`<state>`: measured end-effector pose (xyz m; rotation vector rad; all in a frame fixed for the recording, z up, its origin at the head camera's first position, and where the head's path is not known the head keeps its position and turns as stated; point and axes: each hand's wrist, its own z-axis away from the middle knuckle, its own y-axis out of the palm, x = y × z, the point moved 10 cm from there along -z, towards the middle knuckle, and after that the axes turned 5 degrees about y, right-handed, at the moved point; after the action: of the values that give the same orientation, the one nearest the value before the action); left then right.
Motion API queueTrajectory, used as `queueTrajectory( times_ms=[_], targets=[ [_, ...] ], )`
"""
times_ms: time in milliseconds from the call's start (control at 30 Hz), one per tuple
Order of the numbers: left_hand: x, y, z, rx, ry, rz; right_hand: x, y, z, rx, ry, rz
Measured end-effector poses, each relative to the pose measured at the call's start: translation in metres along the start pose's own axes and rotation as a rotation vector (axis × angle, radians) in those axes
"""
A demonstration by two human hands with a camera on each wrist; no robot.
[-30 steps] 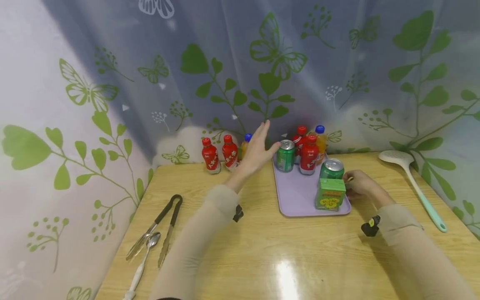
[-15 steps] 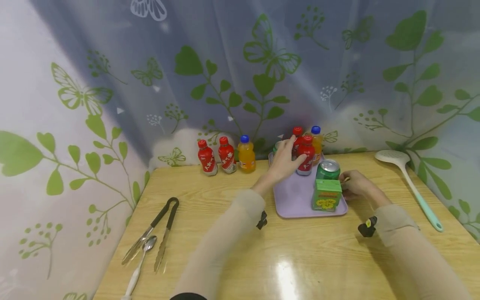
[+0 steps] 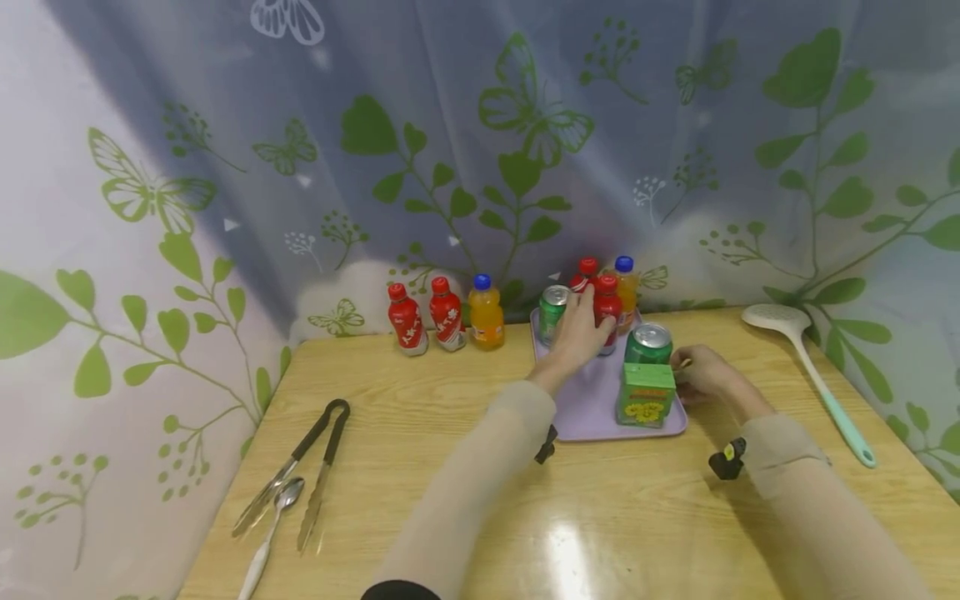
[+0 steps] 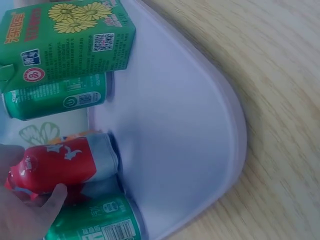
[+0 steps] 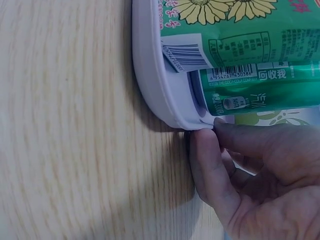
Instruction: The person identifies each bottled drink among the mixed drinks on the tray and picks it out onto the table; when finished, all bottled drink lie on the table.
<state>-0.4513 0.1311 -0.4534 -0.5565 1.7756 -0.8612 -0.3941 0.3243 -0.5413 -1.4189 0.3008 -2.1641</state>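
Observation:
My left hand reaches over the lilac tray and grips a red bottle near its top, thumb on one side and fingers on the other. In the left wrist view that red bottle stands on the tray beside a green can. Another red bottle and an orange drink bottle with a blue cap are behind it. My right hand pinches the tray's rim between thumb and fingers, next to a second green can and a green drink carton.
Two red bottles and an orange drink bottle stand left of the tray, by the curtain. Tongs and a spoon lie on the table's left side. A slotted skimmer lies at the right.
My left hand has moved right, from in front of the orange bottle beside the tray to the red bottle on the tray. My right hand stays at the tray's rim.

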Motion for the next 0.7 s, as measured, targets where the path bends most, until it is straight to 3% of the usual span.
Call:
queueTrajectory(
  times_ms=[133, 400, 567, 700],
  targets=[
    [-0.0006, 0.0002, -0.0009, -0.011, -0.019, -0.008, -0.0022, 0.0002, -0.0016, 0.005, 0.009, -0.009],
    [-0.0023, 0.0041, 0.0009, -0.037, -0.056, -0.118, -0.0017, 0.0018, -0.0001, 0.008, 0.008, -0.015],
    [-0.0025, 0.0059, 0.0037, -0.082, -0.033, -0.144, -0.0011, 0.0018, -0.0004, 0.002, 0.004, -0.019],
    [-0.0045, 0.0044, 0.0059, -0.128, 0.022, -0.126, -0.0017, -0.0004, -0.0008, -0.010, 0.007, 0.002]
  ],
)
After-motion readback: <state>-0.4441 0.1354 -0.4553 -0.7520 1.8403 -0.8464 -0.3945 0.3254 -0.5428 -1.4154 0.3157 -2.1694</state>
